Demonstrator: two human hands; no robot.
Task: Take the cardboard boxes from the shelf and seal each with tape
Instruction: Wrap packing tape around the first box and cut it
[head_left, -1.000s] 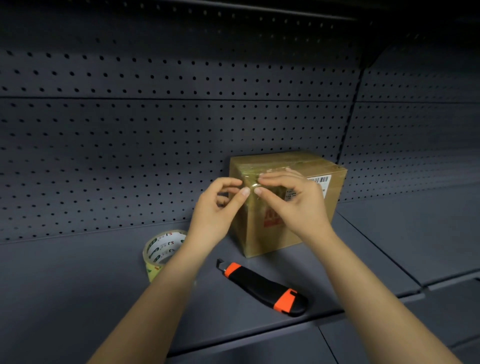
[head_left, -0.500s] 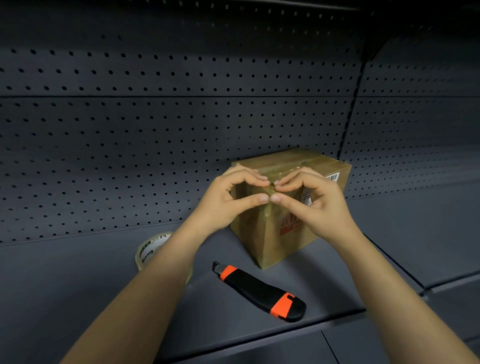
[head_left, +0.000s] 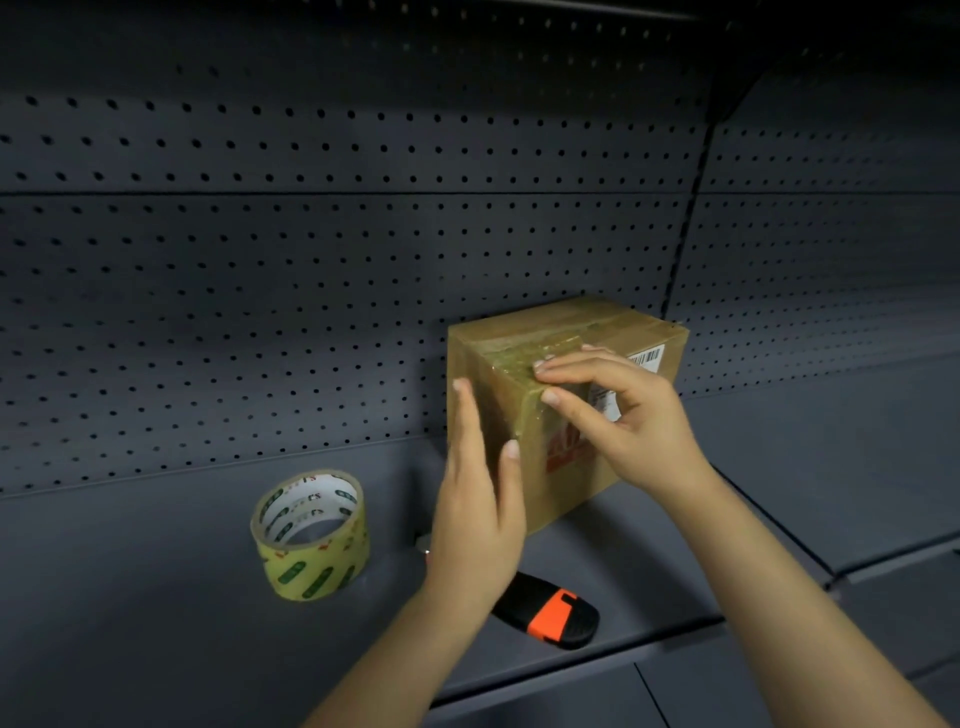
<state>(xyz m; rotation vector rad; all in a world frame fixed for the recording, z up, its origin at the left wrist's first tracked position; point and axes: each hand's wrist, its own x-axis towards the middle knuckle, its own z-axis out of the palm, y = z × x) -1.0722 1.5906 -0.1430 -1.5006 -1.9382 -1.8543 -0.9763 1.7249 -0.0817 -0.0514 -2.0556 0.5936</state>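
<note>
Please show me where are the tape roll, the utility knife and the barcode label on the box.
tape roll (head_left: 317, 564), head view: on its yellowish outer side wall.
utility knife (head_left: 558, 613), head view: on the orange band near its rear end.
barcode label (head_left: 648, 358), head view: on the black bars, upper right of the box face.

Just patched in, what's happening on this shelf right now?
A person is sealing a cardboard box that sits on the dark shelf. The right hand presses clear tape over the box's near top corner, while the left hand lies flat against its left face. The tape roll stands to the left, untouched, and the orange and black utility knife lies in front, partly hidden by the left wrist.
</note>
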